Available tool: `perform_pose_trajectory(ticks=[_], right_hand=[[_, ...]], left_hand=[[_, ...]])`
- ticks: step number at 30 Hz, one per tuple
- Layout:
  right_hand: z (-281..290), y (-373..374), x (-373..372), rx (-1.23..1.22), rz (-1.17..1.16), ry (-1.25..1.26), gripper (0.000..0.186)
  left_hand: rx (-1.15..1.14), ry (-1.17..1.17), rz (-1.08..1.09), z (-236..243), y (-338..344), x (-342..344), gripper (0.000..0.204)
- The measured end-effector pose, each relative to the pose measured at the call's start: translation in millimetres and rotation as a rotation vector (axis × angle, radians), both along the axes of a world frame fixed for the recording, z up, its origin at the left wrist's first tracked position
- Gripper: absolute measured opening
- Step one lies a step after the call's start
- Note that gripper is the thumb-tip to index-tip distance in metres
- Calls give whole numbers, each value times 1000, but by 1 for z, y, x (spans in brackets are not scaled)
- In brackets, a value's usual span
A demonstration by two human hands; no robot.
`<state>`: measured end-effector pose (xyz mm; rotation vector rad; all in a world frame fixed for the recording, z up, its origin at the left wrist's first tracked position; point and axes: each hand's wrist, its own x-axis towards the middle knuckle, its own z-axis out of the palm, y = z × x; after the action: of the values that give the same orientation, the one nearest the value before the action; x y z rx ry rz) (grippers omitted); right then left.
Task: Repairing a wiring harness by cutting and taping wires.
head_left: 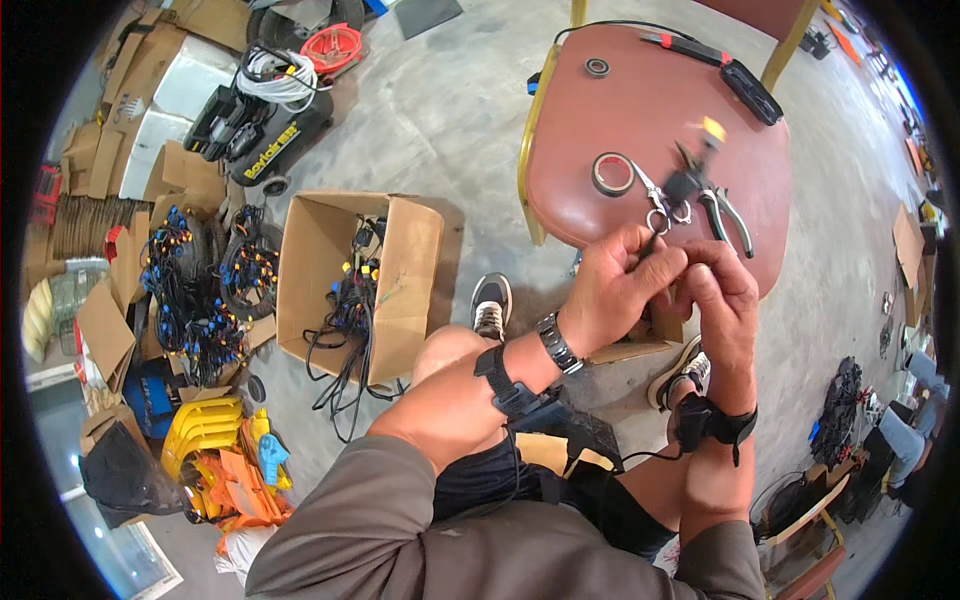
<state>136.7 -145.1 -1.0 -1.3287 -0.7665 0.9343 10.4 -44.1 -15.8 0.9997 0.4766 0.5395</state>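
My left hand [622, 278], with a watch on its wrist, is closed, pinching a thin black cable [651, 246]. A black connector with a yellow end [711, 130], blurred by motion, sticks up beyond the fingers over the chair seat; its link to the cable is hard to make out. My right hand [722, 288] is closed beside the left, fingertips together near the cable; what it grips is hidden. Just past the hands, scissors [650, 190] and pliers [726, 218] lie on the brown chair seat [570, 130]. A roll of tape [602, 188] sits left of the scissors.
A small ring-shaped part [597, 67], a red-and-black tool [686, 46] and a black case [752, 93] lie farther back on the seat. An open cardboard box [410, 290] holds black cables. More cable bundles [190, 290] and an air compressor [262, 130] stand left.
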Motion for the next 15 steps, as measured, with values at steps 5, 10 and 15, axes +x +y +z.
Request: perform_pose_trajectory(ticks=[5, 10, 15], right_hand=[[-2, 7, -5, -35, 11, -6, 22], [-2, 4, 2, -4, -64, -18, 26], [-2, 2, 4, 11, -102, -31, 28]], left_hand=[[-3, 45, 51, -4, 4, 2, 25], [-46, 2, 20, -8, 3, 5, 24], [-24, -48, 29, -8, 3, 4, 22]])
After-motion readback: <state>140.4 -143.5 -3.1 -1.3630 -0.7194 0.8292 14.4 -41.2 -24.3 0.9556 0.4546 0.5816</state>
